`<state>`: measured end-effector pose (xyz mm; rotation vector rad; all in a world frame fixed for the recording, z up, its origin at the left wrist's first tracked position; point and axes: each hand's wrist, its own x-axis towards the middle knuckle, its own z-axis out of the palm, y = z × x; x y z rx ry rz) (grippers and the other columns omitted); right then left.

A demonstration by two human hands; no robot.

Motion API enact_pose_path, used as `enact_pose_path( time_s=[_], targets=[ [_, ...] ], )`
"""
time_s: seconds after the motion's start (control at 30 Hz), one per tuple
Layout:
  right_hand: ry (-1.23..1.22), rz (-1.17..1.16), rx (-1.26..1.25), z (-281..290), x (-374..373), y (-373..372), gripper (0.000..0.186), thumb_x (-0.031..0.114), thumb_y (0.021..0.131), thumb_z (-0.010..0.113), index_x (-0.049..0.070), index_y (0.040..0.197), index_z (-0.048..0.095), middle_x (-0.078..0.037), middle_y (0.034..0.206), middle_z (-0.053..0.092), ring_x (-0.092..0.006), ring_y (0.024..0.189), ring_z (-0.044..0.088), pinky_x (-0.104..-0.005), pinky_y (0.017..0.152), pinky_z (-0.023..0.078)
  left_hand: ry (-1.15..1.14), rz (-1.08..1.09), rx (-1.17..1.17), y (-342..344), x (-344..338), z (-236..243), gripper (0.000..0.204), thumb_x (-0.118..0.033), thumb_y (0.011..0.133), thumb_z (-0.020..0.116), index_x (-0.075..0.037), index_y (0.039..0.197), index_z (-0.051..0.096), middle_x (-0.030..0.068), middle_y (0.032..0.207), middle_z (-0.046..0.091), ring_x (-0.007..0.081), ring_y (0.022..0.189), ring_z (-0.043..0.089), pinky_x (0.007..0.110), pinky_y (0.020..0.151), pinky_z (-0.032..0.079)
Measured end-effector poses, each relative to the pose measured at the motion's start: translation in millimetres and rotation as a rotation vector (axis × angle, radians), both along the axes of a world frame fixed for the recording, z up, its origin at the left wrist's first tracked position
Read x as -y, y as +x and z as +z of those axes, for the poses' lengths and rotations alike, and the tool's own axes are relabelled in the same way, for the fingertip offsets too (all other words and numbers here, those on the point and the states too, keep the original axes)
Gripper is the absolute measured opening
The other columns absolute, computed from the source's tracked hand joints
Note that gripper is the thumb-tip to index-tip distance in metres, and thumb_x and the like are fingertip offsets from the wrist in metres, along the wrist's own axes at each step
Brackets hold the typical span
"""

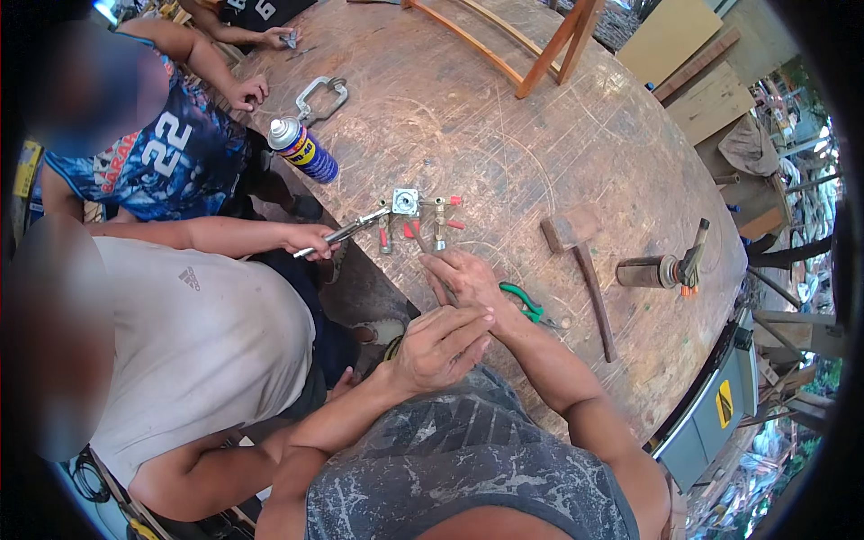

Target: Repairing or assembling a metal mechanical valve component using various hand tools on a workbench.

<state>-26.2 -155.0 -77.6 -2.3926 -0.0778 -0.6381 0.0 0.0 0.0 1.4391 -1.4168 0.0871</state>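
Observation:
Fingers closed, my right hand (463, 274) grips a thin rod-like tool (420, 239); its tip points at a small gauge or regulator assembly. That assembly has a square metal body (406, 201), brass fittings and red-handled valves (440, 225). My left hand (441, 349) is beside my right wrist, fingers bent and drawn together; whatever they hold, if anything, is hidden. From the left, a co-worker's hand (309, 238) holds metal locking pliers (355, 226) against the assembly's left fitting. Green-handled pliers (522, 301) lie beside my right forearm.
On the wooden table (486, 135) are a blue spray can (303, 150), a metal clamp (320, 99), a wooden-handled hammer (583, 279) and a torch canister (657, 272). A wooden frame (558, 54) stands at the far edge. Other people crowd the left side.

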Motion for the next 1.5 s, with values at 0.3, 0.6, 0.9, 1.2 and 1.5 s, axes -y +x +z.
enact_pose_path(
  time_s=[0.3, 0.6, 0.9, 1.2, 1.5],
  targets=[
    [0.002, 0.011, 0.099, 14, 7, 5, 0.036, 0.011, 0.079, 0.075, 0.004, 0.115, 0.072, -0.012, 0.092, 0.067, -0.0329, 0.08, 0.067, -0.0421, 0.067, 0.056, 0.014, 0.003, -0.014, 14, 10, 26, 0.044, 0.005, 0.079, 0.079, 0.004, 0.121, 0.069, 0.0209, 0.113, 0.074, 0.0298, 0.082, 0.074, 0.037, 0.072, 0.061],
    [0.088, -0.191, 0.06, -30, 14, -125, 0.052, 0.003, 0.071, 0.077, 0.008, 0.123, 0.073, -0.019, 0.111, 0.069, -0.034, 0.09, 0.069, -0.0451, 0.074, 0.057, 0.405, 0.323, -0.332, 20, -29, 3, 0.056, -0.002, 0.083, 0.078, 0.005, 0.136, 0.059, 0.0185, 0.104, 0.072, 0.0323, 0.09, 0.069, 0.039, 0.083, 0.056],
    [0.041, -0.113, -0.028, -66, 10, -186, 0.045, 0.009, 0.078, 0.08, 0.01, 0.123, 0.072, -0.02, 0.115, 0.064, -0.0349, 0.089, 0.065, -0.0449, 0.072, 0.054, 1.086, 0.217, -0.227, -41, -36, -66, 0.092, -0.03, 0.086, 0.08, 0.009, 0.155, 0.032, 0.0362, 0.161, 0.029, 0.0495, 0.148, 0.034, 0.052, 0.124, 0.032],
    [0.1, -0.125, 0.002, -66, 2, -194, 0.031, 0.009, 0.085, 0.075, 0.005, 0.117, 0.074, -0.021, 0.113, 0.064, -0.035, 0.086, 0.063, -0.0454, 0.073, 0.053, 1.263, 0.231, -0.236, -76, -33, -73, 0.094, -0.026, 0.085, 0.082, 0.01, 0.153, 0.03, 0.046, 0.162, 0.01, 0.0551, 0.134, 0.05, 0.052, 0.111, 0.047],
    [0.129, -0.126, 0.061, -59, 10, -185, 0.029, 0.006, 0.087, 0.072, 0.002, 0.116, 0.073, -0.022, 0.109, 0.064, -0.0373, 0.086, 0.063, -0.0462, 0.074, 0.053, 1.214, 0.333, -0.279, -80, -34, -80, 0.093, -0.027, 0.087, 0.08, 0.001, 0.16, 0.029, 0.0329, 0.17, 0.006, 0.0502, 0.135, 0.053, 0.051, 0.112, 0.048]
  ],
)
